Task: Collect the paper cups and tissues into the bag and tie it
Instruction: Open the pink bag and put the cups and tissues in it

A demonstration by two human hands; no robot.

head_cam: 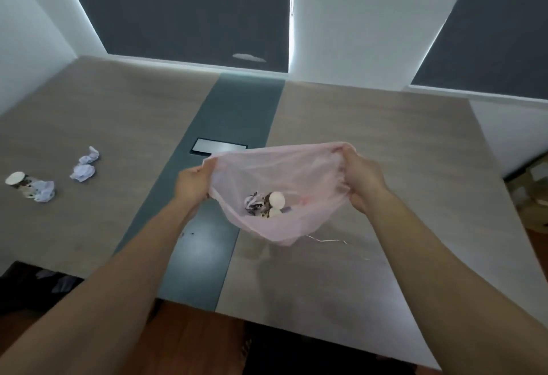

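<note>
A thin pink plastic bag (296, 173) hangs above the table's middle, its mouth held wide. My left hand (194, 180) grips the left side of the rim and my right hand (360, 177) grips the right side. Through the plastic, paper cups (274, 204) and a crumpled tissue (252, 202) lie at the bottom. On the table at the far left a patterned paper cup (19, 183) lies on its side, touching a crumpled tissue (44, 192). Two more crumpled tissues (83, 171) (90, 156) lie a little to its right.
The wooden table (385, 143) has a dark centre strip (234, 113) with a metal cable hatch (218, 146). A thin white string (326, 239) lies under the bag. Dark chairs (32, 285) stand at the near edge. Cardboard boxes (530, 196) sit on the floor to the right.
</note>
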